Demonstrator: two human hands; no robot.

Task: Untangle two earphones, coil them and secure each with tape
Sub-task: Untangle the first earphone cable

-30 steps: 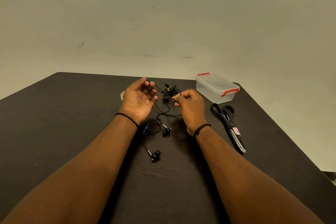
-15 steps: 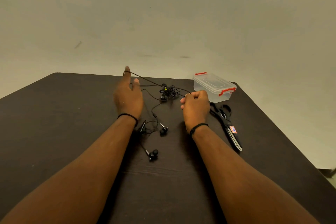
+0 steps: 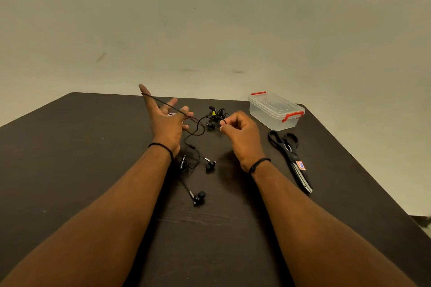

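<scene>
Black earphone cords lie on the dark table [image 3: 70, 170]. My left hand [image 3: 166, 121] is raised with straight, spread fingers, and a cord [image 3: 163, 103] runs across them from the thumb tip towards the little finger. From there the cord loops down and over to my right hand [image 3: 240, 133], which pinches it between thumb and forefinger. Just beyond that hand sits a tangled bundle of cord [image 3: 215, 115]. Two earbuds [image 3: 210, 165] [image 3: 199, 197] lie on the table between my forearms. A bit of white tape roll [image 3: 172, 114] peeks out behind my left hand.
A clear plastic box [image 3: 276, 109] with red clips stands at the far right of the table. Black scissors [image 3: 290, 158] lie to the right of my right wrist. The table's far edge runs just behind the bundle.
My left hand has opened and spread its fingers with the cord stretched across them. My right hand has drawn nearer to the tangled bundle, still pinching the cord.
</scene>
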